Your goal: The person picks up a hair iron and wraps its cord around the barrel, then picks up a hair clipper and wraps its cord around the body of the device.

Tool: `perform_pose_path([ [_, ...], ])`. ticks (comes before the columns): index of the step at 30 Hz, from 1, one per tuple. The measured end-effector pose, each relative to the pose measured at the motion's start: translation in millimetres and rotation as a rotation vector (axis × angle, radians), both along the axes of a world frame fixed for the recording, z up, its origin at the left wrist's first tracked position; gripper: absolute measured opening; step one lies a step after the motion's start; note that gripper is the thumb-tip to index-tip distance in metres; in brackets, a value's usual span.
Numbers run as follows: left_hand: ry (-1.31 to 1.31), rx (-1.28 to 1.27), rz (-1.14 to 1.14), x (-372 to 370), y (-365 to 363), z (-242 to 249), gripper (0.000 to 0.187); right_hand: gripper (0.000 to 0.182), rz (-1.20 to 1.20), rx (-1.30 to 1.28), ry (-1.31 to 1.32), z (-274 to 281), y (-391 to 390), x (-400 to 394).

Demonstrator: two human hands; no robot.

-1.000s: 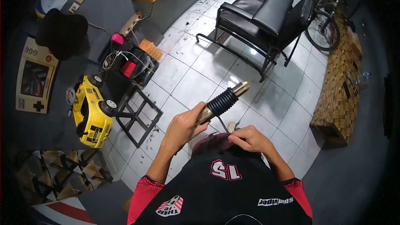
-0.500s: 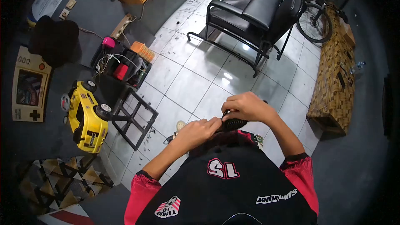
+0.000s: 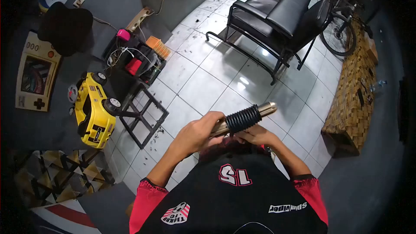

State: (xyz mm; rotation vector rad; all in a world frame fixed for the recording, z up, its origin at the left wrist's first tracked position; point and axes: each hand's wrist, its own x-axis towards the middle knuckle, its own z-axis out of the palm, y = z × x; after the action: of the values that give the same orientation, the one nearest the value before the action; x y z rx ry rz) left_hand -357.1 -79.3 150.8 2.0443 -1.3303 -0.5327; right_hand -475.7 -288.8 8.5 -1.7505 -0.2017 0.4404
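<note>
My left hand [image 3: 200, 131] is closed around one end of a slim gold hair clipper [image 3: 268, 109], held up in front of my chest and pointing to the upper right. A black cord [image 3: 243, 118] is wound round its middle in several tight coils. Just below the coils, my right hand [image 3: 256, 135] has its fingers bent and pressed together at the cord. The clipper and coils partly cover those fingertips.
Ahead stands a black padded chair [image 3: 277, 15] on a white tiled floor [image 3: 197, 78] strewn with dark tufts. To the left are a yellow toy car [image 3: 96, 112] and a black metal frame [image 3: 143, 115]. A woven cabinet [image 3: 349, 99] and a bicycle [image 3: 340, 30] line the right.
My left hand has turned and lifted the clipper, so its gold body and coils now show. My right hand has moved from above the coils to below them. The view has shifted slightly.
</note>
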Motion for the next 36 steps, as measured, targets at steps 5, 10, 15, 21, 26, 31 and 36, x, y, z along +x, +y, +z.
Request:
perform_pose_path([
  [5,-0.077,-0.069,0.01,11.3,-0.6,-22.6,0.052,0.018,-0.148,-0.343,-0.345,68.9,20.0,-15.9],
  [10,-0.201,0.109,-0.016,11.0,-8.9,-28.8,0.048,0.016,-0.118,-0.668,-0.49,97.0,18.1,-16.7],
  [15,-0.183,0.213,-0.225,7.3,-8.4,-46.9,0.043,0.009,-0.058,-0.674,-0.667,106.4,-10.5,0.1],
  [21,0.125,0.197,-0.423,-5.1,-11.8,-20.9,0.043,0.014,0.084,-0.186,-0.589,100.0,-28.2,29.5],
  [26,0.23,-0.002,-0.332,-2.2,-8.3,-12.7,0.044,0.021,0.088,0.229,-0.27,71.0,-31.1,34.4],
  [31,0.191,-0.144,-0.128,8.3,-5.0,-12.3,0.046,0.026,-0.208,0.404,-0.085,44.0,4.0,25.9],
  [36,0.115,-0.293,0.087,14.4,4.0,-33.1,0.045,0.03,-0.464,0.134,-0.1,-2.9,49.3,9.5],
])
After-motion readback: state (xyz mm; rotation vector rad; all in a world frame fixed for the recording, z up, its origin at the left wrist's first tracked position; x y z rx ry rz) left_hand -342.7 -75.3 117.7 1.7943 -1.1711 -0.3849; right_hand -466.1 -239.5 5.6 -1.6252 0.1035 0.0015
